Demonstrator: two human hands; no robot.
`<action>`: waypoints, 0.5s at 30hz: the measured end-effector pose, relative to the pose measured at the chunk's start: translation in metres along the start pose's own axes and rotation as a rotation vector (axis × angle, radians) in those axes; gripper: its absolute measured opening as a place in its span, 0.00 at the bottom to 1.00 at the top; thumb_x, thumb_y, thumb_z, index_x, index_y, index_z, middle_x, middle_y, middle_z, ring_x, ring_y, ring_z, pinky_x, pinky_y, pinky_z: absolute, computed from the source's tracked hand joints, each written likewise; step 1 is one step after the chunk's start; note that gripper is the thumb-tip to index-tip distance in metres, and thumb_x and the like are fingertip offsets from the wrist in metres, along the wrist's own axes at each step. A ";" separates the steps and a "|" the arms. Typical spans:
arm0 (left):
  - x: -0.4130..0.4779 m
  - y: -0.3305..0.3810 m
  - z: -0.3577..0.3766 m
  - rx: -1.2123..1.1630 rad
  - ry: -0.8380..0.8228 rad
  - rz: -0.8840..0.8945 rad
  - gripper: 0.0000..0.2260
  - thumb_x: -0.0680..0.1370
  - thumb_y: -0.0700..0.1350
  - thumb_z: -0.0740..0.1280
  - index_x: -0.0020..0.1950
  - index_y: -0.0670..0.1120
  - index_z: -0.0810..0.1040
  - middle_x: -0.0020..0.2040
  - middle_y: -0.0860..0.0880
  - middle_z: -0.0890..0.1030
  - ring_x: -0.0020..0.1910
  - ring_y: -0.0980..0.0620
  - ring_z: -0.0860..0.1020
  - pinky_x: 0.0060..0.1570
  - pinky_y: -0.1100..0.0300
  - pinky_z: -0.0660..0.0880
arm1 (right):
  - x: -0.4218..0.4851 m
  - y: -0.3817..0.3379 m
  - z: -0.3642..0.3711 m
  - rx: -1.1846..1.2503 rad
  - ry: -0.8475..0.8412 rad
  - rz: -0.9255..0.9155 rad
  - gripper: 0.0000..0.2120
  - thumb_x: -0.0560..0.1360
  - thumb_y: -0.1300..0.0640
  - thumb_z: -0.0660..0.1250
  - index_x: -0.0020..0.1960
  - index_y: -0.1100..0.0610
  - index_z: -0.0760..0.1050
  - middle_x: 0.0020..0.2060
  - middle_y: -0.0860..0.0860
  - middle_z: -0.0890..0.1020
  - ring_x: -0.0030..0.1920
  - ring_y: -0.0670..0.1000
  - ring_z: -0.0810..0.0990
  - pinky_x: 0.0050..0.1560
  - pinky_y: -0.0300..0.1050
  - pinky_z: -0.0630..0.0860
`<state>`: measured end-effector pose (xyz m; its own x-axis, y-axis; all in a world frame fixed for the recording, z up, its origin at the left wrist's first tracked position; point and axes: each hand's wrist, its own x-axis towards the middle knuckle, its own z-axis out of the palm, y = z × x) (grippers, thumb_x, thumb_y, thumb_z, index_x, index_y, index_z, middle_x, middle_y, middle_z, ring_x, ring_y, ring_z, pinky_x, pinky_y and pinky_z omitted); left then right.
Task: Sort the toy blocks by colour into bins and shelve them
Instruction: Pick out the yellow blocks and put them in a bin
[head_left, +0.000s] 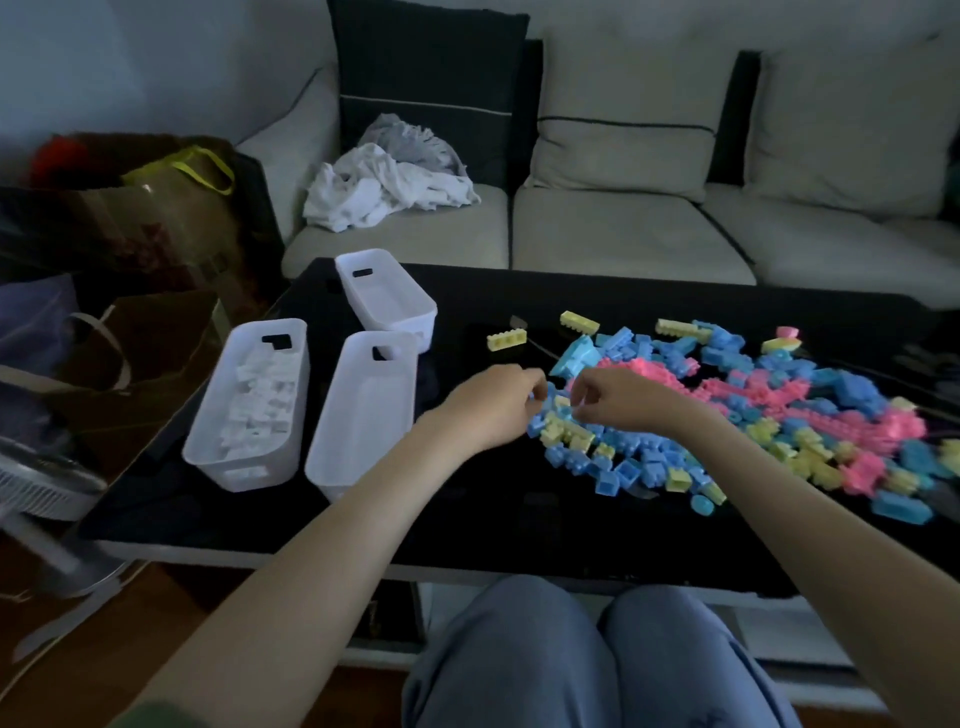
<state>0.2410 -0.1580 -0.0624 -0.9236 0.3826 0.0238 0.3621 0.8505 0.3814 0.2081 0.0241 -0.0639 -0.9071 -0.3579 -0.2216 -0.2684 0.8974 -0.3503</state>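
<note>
Left of the block pile (727, 410), three white bins (363, 415)

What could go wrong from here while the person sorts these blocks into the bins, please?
The mixed pile of blue, pink and yellow plastic blocks holds three colours, yet only the near white plastic bin and the far white plastic bin look empty; the left white plastic bin holds white blocks. One colour may lack a bin.
The blue blocks at the pile's near right corner lie close to the black glass table's front edge; a sweep could knock them off.
</note>
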 end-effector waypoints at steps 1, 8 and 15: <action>0.007 0.007 0.010 0.011 -0.047 0.025 0.10 0.81 0.44 0.59 0.61 0.47 0.75 0.56 0.48 0.75 0.53 0.47 0.76 0.50 0.53 0.74 | -0.006 0.014 0.001 -0.038 -0.009 0.022 0.08 0.77 0.57 0.63 0.56 0.56 0.73 0.50 0.51 0.76 0.47 0.49 0.73 0.46 0.42 0.68; 0.028 0.017 0.049 0.104 -0.184 -0.030 0.08 0.80 0.41 0.58 0.59 0.44 0.70 0.56 0.44 0.71 0.51 0.43 0.74 0.52 0.49 0.74 | -0.060 0.073 -0.015 -0.001 0.049 0.123 0.06 0.76 0.60 0.62 0.52 0.52 0.72 0.47 0.50 0.76 0.43 0.47 0.73 0.43 0.42 0.70; 0.029 0.024 0.061 0.065 -0.101 -0.083 0.09 0.80 0.42 0.60 0.60 0.42 0.69 0.56 0.45 0.73 0.50 0.46 0.75 0.46 0.55 0.73 | -0.072 0.084 0.021 -0.061 -0.074 0.127 0.10 0.74 0.55 0.69 0.49 0.52 0.68 0.48 0.49 0.72 0.49 0.52 0.72 0.51 0.45 0.67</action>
<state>0.2311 -0.1044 -0.1086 -0.9345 0.3417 -0.1000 0.2955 0.9010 0.3175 0.2580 0.1202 -0.0962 -0.9092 -0.2565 -0.3279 -0.1743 0.9498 -0.2598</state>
